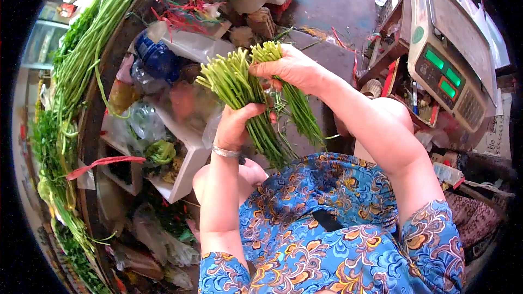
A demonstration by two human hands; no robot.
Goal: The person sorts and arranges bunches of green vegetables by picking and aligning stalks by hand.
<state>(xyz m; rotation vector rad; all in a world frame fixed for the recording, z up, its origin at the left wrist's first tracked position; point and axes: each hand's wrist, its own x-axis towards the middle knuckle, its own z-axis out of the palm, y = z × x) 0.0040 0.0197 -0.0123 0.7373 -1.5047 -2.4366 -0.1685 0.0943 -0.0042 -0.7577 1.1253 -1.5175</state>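
My left hand (238, 126), with a silvery bracelet at the wrist, is wrapped round a thick bunch of green vegetable stems (231, 80). Pale cut ends point up and away from me, and the darker, thinner ends hang toward my lap. Beside it, my right hand (291, 71) grips a smaller bunch of the same stems (302, 113), its cut ends showing above the fingers. The two bunches nearly touch at the top and spread apart lower down. Some fingers of both hands are hidden behind the stems.
A digital scale (455, 60) with green lit displays stands at the right. Long green beans (103, 38) and leafy greens (52, 141) line a curved ledge at the left. Between lie a white foam box (188, 166), plastic bags (144, 120) and a heap of red ties (182, 13).
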